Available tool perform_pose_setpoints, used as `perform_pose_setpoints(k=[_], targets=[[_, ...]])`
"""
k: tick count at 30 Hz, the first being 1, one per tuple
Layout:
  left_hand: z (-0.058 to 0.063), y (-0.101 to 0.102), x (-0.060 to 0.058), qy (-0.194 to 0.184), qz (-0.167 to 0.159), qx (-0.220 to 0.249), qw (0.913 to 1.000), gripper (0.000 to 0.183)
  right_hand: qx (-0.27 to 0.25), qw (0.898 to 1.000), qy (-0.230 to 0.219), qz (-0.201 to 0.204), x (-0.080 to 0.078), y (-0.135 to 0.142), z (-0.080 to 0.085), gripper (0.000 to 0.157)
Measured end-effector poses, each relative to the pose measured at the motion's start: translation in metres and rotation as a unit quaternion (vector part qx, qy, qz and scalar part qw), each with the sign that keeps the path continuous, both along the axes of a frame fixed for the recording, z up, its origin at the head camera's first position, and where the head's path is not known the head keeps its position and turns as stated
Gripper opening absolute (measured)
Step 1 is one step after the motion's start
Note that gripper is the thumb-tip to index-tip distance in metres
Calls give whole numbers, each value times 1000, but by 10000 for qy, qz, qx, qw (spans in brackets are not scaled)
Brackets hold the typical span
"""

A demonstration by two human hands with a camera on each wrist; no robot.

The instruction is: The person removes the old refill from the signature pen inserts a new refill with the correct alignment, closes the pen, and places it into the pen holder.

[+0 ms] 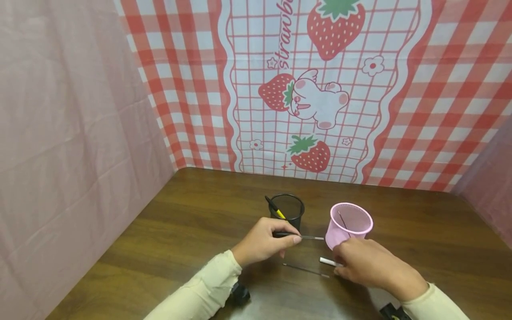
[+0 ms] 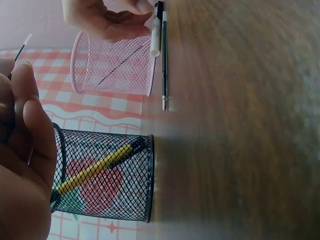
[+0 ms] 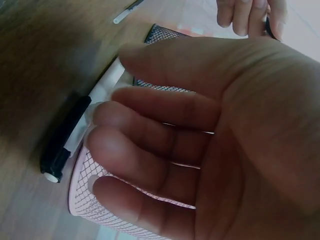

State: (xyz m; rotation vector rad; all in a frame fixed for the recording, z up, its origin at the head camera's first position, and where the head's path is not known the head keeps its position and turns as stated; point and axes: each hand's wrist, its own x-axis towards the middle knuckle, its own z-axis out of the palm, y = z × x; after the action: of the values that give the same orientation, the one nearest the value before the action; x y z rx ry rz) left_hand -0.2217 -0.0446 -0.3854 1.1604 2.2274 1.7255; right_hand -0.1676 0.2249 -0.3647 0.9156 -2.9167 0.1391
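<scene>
My left hand [image 1: 266,242] pinches a thin dark pen refill [image 1: 312,238] between thumb and fingers, its pale end pointing right, in front of the black mesh pen cup [image 1: 297,222]. My right hand [image 1: 372,264] is low in front of the pink mesh pen cup [image 1: 333,233], its thumb and fingertips around a white pen [image 1: 327,261] with a black clip end [image 3: 65,140]. That pen is close over the table. A second refill [image 1: 306,270] lies on the wood between the hands. Part of the held refill is hidden by the left fingers.
Inside the black cup leans a black and yellow pen [image 1: 276,208]. A thin dark refill [image 1: 342,218] leans in the pink cup. The brown wooden table [image 1: 192,209] ends at a checked strawberry cloth [image 1: 192,111] behind, with a plain pink cloth [image 1: 80,133] along the left.
</scene>
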Motion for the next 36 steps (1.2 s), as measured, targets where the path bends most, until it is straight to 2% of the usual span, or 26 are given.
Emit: perform_pose_setpoints(k=[7,17,36], targets=[[-1,0,1,-18,-17,6,10000,17,91,9999,57,-18,0,7,-7,34],[3,3,2,19,-31,31,10000,17,57,9998,122,-119,-1,11,-10,35],[0,-1,-1,-93,46,65,9999,15,34,9997,39,255,-5,6,-7,35]])
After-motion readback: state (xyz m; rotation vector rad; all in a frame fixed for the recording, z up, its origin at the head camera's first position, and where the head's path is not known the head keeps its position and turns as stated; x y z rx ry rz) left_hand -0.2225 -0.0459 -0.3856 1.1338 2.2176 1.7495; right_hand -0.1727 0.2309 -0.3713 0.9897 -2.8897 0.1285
